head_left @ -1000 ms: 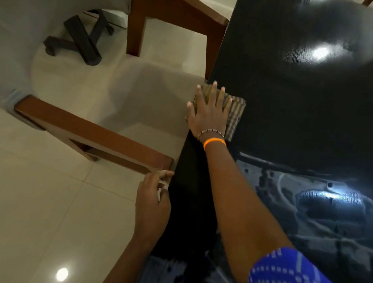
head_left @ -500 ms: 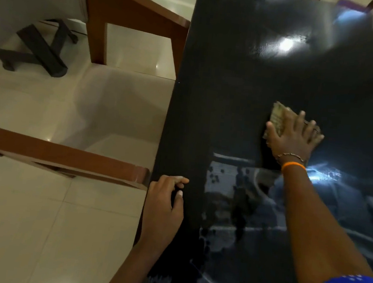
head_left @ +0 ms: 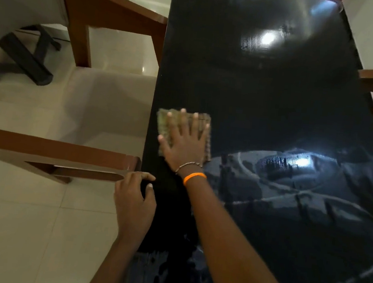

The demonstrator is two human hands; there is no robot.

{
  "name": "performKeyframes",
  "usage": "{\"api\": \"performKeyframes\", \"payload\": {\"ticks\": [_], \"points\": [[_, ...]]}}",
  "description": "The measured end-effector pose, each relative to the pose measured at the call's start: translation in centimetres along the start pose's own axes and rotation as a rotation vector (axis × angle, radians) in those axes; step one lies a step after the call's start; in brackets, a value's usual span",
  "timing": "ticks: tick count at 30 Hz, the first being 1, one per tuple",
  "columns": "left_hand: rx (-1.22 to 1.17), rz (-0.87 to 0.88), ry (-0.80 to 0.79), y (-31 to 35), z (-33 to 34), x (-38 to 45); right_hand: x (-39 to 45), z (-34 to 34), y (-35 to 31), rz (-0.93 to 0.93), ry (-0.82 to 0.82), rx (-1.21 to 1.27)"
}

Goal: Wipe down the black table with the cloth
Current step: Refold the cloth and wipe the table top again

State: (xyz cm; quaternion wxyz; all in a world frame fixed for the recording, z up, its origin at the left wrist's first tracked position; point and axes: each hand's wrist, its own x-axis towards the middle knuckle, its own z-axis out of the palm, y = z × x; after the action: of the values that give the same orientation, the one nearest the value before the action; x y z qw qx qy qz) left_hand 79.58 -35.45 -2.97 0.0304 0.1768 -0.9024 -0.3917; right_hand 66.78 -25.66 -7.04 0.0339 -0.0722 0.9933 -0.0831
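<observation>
Room: pale tiled floor (head_left: pixel 22 227), with wooden chairs (head_left: pixel 116 11) drawn up on both long sides of the table.
Table: a long, glossy black table (head_left: pixel 278 93) ran away from the person; ceiling lights glared off its top, and pale streaks showed on the near right part.
Cloth: a small folded cloth (head_left: pixel 166 125), tan and checked, lay flat on the table at its left edge, roughly halfway along the visible top.
Right hand: the right hand (head_left: pixel 186 144) lay palm down on the cloth, its fingers (head_left: pixel 195 125) spread and straight, pressing rather than gripping; the fingertips pointed toward the far end, and cloth showed beyond and to the left of them.
Left hand: the left hand (head_left: pixel 134 201) was at the near left edge, fingers loosely curled with the thumb on the top, holding nothing, apparently steadying the person.
Key relation: the cloth sat under the right hand at the left rim, so nearly the whole width lay to its right. The table's long axis ran away from the person, and the far half looked dark and unstreaked.
Nearer hand: both were close, but only the right had the cloth.
Judgement: the coming stroke probably called for a sweep rightward, across the short axis, then farther up.
</observation>
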Motion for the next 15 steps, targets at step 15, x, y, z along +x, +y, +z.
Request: {"api": "performKeyframes", "payload": {"ticks": [15], "points": [[-0.001,0.165,-0.157,0.6,0.2,-5.9,-7.5,-4.2,20.9,0.39,-0.019,-0.023]]}}
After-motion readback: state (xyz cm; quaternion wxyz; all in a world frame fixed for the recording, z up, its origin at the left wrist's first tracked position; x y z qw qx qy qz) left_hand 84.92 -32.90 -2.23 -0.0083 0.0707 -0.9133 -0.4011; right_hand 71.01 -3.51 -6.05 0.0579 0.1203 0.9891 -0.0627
